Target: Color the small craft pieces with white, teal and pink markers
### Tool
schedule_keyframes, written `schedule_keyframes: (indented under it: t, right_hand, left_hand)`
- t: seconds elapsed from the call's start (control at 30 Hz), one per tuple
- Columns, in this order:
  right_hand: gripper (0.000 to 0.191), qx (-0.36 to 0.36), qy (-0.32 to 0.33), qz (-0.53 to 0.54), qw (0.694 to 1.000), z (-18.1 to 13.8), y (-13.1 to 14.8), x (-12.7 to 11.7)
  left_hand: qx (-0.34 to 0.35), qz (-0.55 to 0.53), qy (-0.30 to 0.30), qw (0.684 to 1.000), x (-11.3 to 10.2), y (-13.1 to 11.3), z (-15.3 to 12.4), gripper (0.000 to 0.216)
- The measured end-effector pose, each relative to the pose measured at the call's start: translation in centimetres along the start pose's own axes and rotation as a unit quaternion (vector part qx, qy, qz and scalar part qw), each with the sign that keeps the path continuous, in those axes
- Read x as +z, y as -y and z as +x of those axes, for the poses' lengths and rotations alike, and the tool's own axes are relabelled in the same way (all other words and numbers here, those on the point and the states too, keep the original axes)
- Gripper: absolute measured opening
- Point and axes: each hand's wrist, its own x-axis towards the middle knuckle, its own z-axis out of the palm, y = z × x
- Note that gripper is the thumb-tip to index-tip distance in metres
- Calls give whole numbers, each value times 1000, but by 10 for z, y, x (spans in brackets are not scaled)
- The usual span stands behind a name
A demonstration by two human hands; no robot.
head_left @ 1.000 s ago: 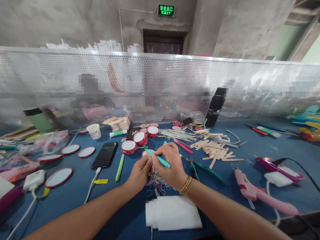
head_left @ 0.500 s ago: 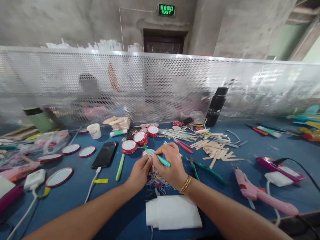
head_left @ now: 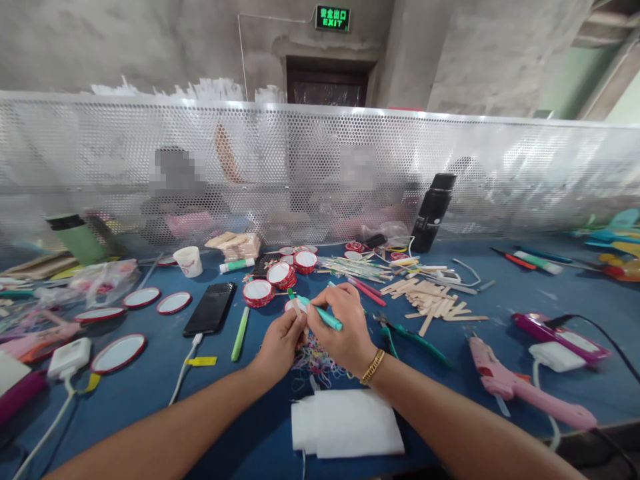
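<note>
My right hand point(head_left: 346, 331) is closed around a teal marker pen point(head_left: 327, 318), its tip end pointing left toward my left hand. Between the thumb and fingers of my left hand point(head_left: 281, 341) is a small wooden craft stick point(head_left: 296, 306), its upper end coloured green. The marker's tip meets or nearly meets the stick; my fingers hide the exact spot. Below both hands lies a tangle of coloured elastic bands point(head_left: 320, 363). Close behind them are stacks of red-rimmed round lids point(head_left: 259, 291).
Pliers point(head_left: 420, 343), loose craft sticks point(head_left: 435, 300) and a pink glue gun point(head_left: 520, 390) lie to the right. Leftward are a black phone point(head_left: 210, 309), a green marker point(head_left: 240, 335) and a paper cup point(head_left: 189, 261). A folded white cloth point(head_left: 347, 425) lies in front; a black bottle point(head_left: 434, 213) stands behind.
The marker and my right hand have shifted very slightly. My left hand keeps the stick in nearly the same place.
</note>
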Motion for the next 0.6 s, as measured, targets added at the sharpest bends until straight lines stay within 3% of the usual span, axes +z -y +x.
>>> schedule_keyframes:
  t: [0.6]
  right_hand:
    - [14, -5, -1, 16, 1000, 1, 4, -1]
  left_hand:
    - [-1, -2, -3, 1000, 0, 2, 0, 52]
